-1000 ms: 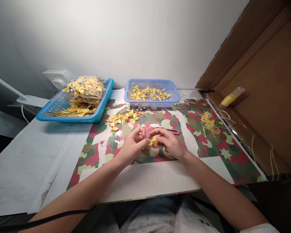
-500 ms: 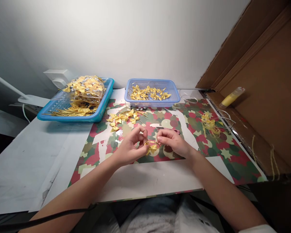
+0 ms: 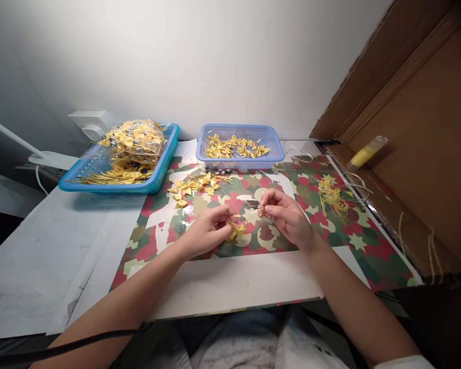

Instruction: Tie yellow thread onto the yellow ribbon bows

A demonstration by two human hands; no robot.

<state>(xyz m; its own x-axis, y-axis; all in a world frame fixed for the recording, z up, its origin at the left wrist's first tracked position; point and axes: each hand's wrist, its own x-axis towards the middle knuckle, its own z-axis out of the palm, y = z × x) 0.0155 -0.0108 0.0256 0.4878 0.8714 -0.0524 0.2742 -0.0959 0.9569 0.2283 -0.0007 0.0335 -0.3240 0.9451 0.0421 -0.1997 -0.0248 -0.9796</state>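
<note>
My left hand (image 3: pixel 211 230) is closed in a pinch on a yellow ribbon bow (image 3: pixel 237 231), which hangs at its fingertips over the patterned sheet. A thin strand curves up from the bow beside the thumb. To the right, my right hand (image 3: pixel 286 218) has its thumb and fingers pressed together; what is between them is too small or hidden to make out. The dark blades of small scissors (image 3: pixel 252 204) show just left of the right fingertips. Their handle is hidden behind that hand, and I cannot tell whether the fingers touch it.
Several yellow bows (image 3: pixel 194 185) with stems lie beyond my left hand, near silvery beads (image 3: pixel 217 170). A blue basket (image 3: pixel 240 164) of bows stands behind, a teal basket (image 3: pixel 165 166) with a bagged pile at left. Yellow scraps (image 3: pixel 330 197) and a cardboard wall (image 3: pixel 411 118) are on the right.
My right hand has moved right and slightly up, away from the bow, and now covers the scissors' handle. My left fingers have curled closer, with the bow slightly lower and further left.
</note>
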